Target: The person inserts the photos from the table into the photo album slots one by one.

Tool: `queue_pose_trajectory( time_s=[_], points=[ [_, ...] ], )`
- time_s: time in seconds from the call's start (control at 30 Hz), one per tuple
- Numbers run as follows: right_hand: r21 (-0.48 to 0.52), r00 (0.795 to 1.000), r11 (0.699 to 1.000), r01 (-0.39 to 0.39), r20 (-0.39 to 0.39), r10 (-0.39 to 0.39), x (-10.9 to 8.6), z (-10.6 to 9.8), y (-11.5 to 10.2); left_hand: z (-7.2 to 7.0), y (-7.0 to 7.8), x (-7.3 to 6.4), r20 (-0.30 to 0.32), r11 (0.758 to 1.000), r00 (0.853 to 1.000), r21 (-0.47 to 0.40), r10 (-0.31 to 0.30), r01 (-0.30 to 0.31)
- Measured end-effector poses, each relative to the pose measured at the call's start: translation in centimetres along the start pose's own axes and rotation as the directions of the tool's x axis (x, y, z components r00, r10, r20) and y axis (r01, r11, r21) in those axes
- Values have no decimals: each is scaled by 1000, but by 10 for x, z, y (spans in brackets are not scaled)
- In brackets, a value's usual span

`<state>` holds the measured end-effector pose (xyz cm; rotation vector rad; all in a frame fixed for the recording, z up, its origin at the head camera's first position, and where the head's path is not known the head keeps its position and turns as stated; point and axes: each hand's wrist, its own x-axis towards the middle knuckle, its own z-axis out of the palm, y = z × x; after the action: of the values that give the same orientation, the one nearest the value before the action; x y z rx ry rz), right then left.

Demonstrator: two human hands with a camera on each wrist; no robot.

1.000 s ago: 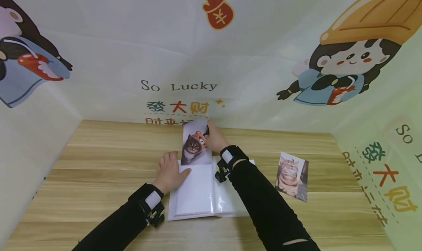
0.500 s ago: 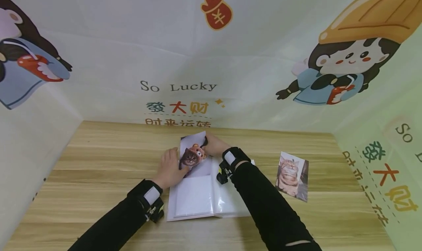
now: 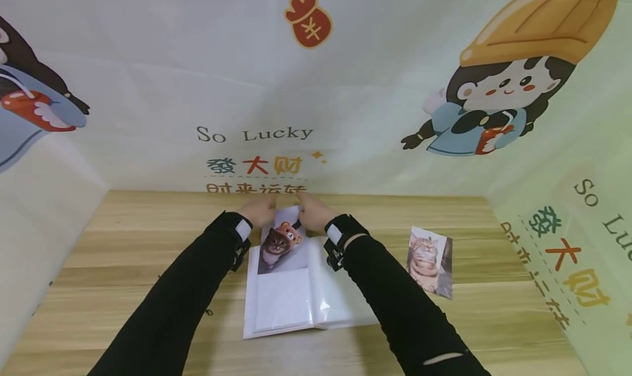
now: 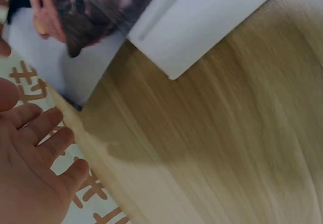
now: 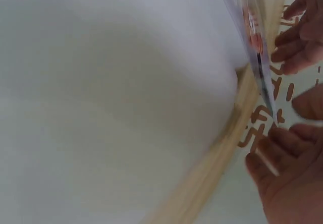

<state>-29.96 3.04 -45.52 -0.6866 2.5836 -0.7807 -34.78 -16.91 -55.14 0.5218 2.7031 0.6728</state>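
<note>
Table (image 3: 484, 310): top of cat photo (image 3: 281, 242) between left grip (image 3: 260, 210), right grip (image 3: 314, 212)

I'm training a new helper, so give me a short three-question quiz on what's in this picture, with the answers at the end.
1. Multiple choice: where does the pale-cat photo lie?
A) On the table, right of the album
B) On the album's left page
C) Underneath the album
2. True or false: the left hand is clenched in a tight fist.
3. Fill in the blank: in the dark-cat photo, which overlaps the album, the cat wears a ____.

Key: 1. A. 2. False; its fingers are loosely extended. 3. Bear hat.
</note>
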Motion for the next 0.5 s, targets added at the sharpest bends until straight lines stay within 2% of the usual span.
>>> queue_pose_trajectory(
  time_s=[0.03, 0.07, 0.1, 0.13, 0.17, 0.27, 0.33, 0.4, 0.43, 0.5],
  points=[
    [-21, 1000, 1000, 3, 26, -2, 2, -1, -2, 10, -15, 11, -13, 999, 1000, 45, 13, -13],
    [-37, 999, 999, -1, 54, 3, 3, -3, -5, 16, -21, 20, 10, 997, 1000, 70, -20, 19],
    [-48, 997, 999, -2, 77, 6, 4, -4, -7, 22, -29, 29, 19, 994, 1000, 104, -13, 11],
    [-66, 995, 998, -5, 97, 12, 4, -4, -10, 27, -33, 33, 7, 991, 1000, 134, 11, -11],
    [-72, 993, 997, -10, 116, 19, 4, -5, -13, 27, -30, 32, 2, 988, 1000, 156, 23, -23],
    [-99, 990, 995, -9, 140, 23, 2, -4, -20, -3, 19, -9, 93, 988, 996, 154, 5, -20],
    [-104, 988, 994, -11, 153, 27, 0, -3, -22, -8, 27, -24, 70, 988, 997, 152, 24, -34],
    [-110, 986, 994, -3, 166, 22, -1, -1, -24, -12, 33, -36, 72, 988, 997, 148, 23, -34],
    [-116, 984, 993, 1, 178, 20, -2, -1, -24, -9, 27, -35, 68, 989, 997, 141, 28, -37],
    [-133, 979, 991, 21, 205, 7, -4, 0, -26, -7, 25, -40, 74, 992, 997, 127, 12, -22]
  ],
)
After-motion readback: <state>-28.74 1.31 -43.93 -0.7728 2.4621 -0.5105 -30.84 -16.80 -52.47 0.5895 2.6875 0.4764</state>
